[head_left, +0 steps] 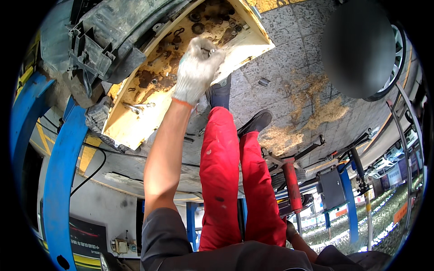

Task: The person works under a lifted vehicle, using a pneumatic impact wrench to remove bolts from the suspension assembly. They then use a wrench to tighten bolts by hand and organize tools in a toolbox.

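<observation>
My left hand [197,67], in a white knit glove, reaches down into a cream-coloured tray [129,128] stained with brown oil. Its fingertips are pinched on a small metal part [209,51] just above the tray. Bolts [138,106], washers and clips lie scattered on the tray floor around the hand. Of my right arm only a bit of forearm [299,241] shows, low beside my red trouser leg [260,189]; the hand itself is hidden, so I cannot tell its state.
A grey plastic car part [104,36] lies over the tray's upper left. Blue lift arms [61,180] curve down the left side. A red-handled jack [291,183] lies right of my legs. Sawdust [316,113] and a small socket [263,81] are on the tiled floor, with a wheel [398,45] at top right.
</observation>
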`<action>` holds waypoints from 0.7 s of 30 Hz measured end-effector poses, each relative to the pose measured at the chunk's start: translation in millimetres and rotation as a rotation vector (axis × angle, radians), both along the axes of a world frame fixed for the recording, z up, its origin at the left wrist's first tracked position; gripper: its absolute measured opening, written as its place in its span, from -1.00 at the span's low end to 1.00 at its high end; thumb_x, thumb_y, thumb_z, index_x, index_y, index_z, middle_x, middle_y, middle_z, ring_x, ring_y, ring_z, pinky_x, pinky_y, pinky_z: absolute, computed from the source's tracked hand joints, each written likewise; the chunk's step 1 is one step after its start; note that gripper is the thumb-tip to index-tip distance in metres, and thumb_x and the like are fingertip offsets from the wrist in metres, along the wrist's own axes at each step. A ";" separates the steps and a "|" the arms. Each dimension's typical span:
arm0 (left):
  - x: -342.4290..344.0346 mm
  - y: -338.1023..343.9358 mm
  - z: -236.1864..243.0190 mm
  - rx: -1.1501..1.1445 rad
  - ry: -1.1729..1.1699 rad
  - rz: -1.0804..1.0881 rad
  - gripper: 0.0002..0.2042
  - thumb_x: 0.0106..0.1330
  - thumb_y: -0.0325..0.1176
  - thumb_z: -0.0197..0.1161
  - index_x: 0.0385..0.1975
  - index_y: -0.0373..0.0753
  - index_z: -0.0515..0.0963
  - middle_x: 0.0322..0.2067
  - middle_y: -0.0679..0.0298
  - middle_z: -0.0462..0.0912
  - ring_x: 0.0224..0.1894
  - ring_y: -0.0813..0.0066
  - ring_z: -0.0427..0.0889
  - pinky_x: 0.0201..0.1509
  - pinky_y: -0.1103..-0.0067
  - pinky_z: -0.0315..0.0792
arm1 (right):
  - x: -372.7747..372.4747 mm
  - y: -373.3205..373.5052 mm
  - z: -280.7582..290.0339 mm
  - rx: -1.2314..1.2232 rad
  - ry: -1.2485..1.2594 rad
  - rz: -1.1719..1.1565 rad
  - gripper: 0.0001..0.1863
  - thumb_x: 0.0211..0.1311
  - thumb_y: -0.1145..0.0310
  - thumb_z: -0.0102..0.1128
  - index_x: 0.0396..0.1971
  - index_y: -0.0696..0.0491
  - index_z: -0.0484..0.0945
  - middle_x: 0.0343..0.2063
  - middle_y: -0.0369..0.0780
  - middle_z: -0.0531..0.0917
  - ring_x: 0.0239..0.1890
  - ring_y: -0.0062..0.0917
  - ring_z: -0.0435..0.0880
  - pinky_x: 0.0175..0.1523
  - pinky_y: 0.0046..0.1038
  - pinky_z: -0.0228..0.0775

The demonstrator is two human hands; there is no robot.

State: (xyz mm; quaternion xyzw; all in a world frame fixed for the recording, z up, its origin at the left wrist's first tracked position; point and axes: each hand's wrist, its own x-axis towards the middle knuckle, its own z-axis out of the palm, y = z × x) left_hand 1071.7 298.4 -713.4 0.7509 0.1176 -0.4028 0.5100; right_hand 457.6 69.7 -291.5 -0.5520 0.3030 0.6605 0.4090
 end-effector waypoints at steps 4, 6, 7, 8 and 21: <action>9.5 -13.3 -35.0 0.031 -0.006 -0.041 -0.70 0.34 -0.35 0.19 -0.01 -0.36 0.44 -0.36 0.16 0.64 -0.37 0.51 0.60 -0.29 0.57 0.51 | -18.0 3.5 9.9 -0.081 0.226 -0.194 -0.56 0.25 0.26 0.18 0.12 0.05 0.54 0.03 -0.01 0.65 0.08 -0.10 0.60 0.19 -0.23 0.47; 12.9 -9.0 -60.5 0.047 0.003 -0.041 -0.70 0.39 -0.37 0.07 0.06 -0.29 0.47 -0.36 0.18 0.64 -0.34 0.50 0.61 -0.22 0.55 0.52 | -47.3 -2.1 14.6 -0.117 0.322 -0.380 -0.56 0.25 0.25 0.19 0.12 0.05 0.55 0.04 0.00 0.64 0.09 -0.11 0.60 0.19 -0.24 0.46; 10.4 -3.5 -76.8 0.036 -0.018 -0.014 -0.66 0.40 -0.29 0.00 0.08 -0.28 0.49 -0.34 0.12 0.66 -0.34 0.43 0.63 -0.17 0.48 0.54 | -63.5 -10.3 19.9 -0.097 0.318 -0.357 -0.56 0.25 0.25 0.19 0.11 0.05 0.55 0.05 0.00 0.64 0.10 -0.11 0.60 0.20 -0.25 0.46; 15.5 -3.7 -93.9 0.202 -0.096 -0.121 -0.63 0.42 -0.21 0.00 0.08 -0.28 0.50 -0.27 0.05 0.68 -0.28 0.30 0.67 -0.11 0.40 0.55 | -71.4 -8.5 17.4 -0.081 0.306 -0.348 -0.57 0.25 0.24 0.20 0.11 0.05 0.56 0.05 0.00 0.64 0.11 -0.11 0.60 0.20 -0.26 0.46; 61.6 -63.5 -141.6 0.730 -0.452 -0.611 -0.58 0.43 0.01 0.07 -0.03 -0.18 0.66 -0.05 0.00 0.69 -0.03 -0.04 0.69 0.01 0.20 0.58 | -14.5 75.2 9.8 -0.226 0.412 -0.359 -0.56 0.39 0.13 0.09 0.09 0.14 0.59 0.01 -0.05 0.70 0.12 -0.21 0.62 0.23 -0.29 0.42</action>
